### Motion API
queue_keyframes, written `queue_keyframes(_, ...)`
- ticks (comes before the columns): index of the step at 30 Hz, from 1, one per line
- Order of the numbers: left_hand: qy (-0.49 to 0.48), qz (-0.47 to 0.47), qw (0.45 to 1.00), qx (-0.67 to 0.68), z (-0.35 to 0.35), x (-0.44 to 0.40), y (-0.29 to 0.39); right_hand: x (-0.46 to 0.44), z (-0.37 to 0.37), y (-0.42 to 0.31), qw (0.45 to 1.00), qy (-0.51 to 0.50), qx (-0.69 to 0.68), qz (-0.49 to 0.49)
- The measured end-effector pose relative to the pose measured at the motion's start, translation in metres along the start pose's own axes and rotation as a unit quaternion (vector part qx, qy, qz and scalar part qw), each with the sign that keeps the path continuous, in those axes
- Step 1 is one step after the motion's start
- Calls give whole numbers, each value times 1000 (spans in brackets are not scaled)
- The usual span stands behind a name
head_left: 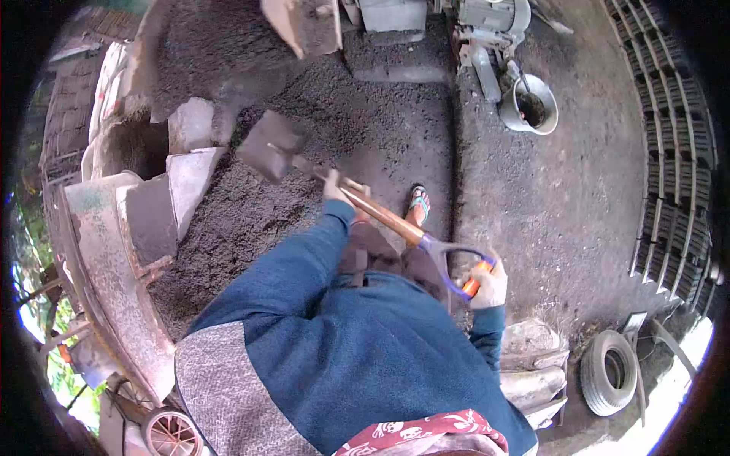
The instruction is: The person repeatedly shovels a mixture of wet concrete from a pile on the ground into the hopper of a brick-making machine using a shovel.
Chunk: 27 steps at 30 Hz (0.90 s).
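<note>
I hold a shovel [380, 215] slantwise across my front. My left hand [339, 191] is wrapped round the shaft close to the blade. At the other end, my right hand [489, 284] grips the orange bar of the purple D-shaped handle. The flat blade [270, 148], slightly blurred, is over a spread of dark, crumbly material [247, 220]; I cannot tell whether it touches it. Little or no load shows on the blade. One foot in a sandal [419, 204] shows just beyond the shaft.
A pale bucket [553, 114] with dark stuff in it stands on the floor near a motor [494, 14]. Pale slabs [194, 175] and a worn curved metal piece [114, 251] border the left. A tyre [608, 372] lies at lower right; racks [673, 152] line the right wall.
</note>
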State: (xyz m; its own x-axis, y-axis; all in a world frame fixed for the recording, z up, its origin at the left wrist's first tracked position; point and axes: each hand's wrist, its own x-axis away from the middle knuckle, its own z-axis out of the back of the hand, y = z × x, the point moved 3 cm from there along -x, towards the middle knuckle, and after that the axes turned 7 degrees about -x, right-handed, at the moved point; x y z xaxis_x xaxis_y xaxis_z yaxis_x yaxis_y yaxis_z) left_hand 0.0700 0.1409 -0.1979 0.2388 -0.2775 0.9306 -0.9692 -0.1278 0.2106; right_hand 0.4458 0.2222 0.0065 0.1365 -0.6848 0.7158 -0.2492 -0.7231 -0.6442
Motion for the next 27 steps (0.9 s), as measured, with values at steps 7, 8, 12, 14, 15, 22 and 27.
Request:
queue_keyframes(7, 12, 264, 960, -95, -26, -39, -229, -14, 79, 23, 923, 291, 242, 72)
queue_keyframes(8, 17, 287, 954, -88, -26, -47, -257, -11, 80, 12, 922, 310, 219, 72)
queue_keyframes(12, 10, 334, 940, -62, -24, -76, -310, -36, 120, 19, 907, 317, 267, 78)
queue_keyframes(14, 11, 290, 952, -98, -6, -121, -295, -52, 81, 19, 907, 322, 271, 20)
queue_keyframes(15, 13, 267, 957, -116, 3, -140, -279, -69, 78, 45, 900, 285, 321, 82)
queue_keyframes(22, -46, 162, 964, -208, 25, -223, -92, -146, -48, 126, 942, 132, 289, 109)
queue_keyframes(27, 37, 154, 980, -122, 0, -150, -171, -139, 48, 77, 993, 92, 79, -10)
